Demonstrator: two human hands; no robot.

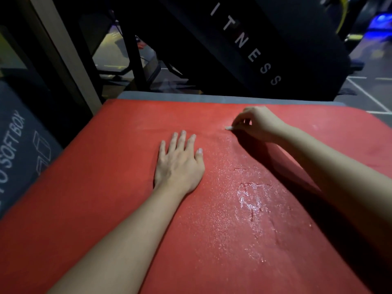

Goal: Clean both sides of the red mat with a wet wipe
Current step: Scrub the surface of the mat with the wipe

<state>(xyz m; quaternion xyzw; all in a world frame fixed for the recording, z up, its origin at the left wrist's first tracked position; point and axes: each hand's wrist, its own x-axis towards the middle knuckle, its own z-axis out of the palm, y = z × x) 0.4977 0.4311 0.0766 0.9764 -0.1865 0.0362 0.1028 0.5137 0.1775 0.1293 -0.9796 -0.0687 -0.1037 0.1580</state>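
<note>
Red mat (pixel 106 187), one, fills lower frame over grey surface (pixel 169 96). Two hands: left hand (pixel 179 162) at centre, flat on mat, fingers straight; right hand (pixel 254 124) upper right, fingers curled, pinching one small white wet wipe (pixel 228 128). One glistening wet patch (pixel 252 200) lower right.

The mat (pixel 101 198) is red with a fine pebbled grain, matt and dry-looking over its left half. A wet patch (pixel 252 200) right of centre shines, with glossy streaks and small bright beads across the grain. The wipe (pixel 228 128) shows only as a small pale scrap at the right hand (pixel 257 124); its texture is too small to tell. The pad (pixel 169 96) under the mat's far edge is grey, smooth and matt. The box (pixel 19 149) is dark grey and matt with white print. The panel (pixel 286 35) is matt black with pale lettering.
</note>
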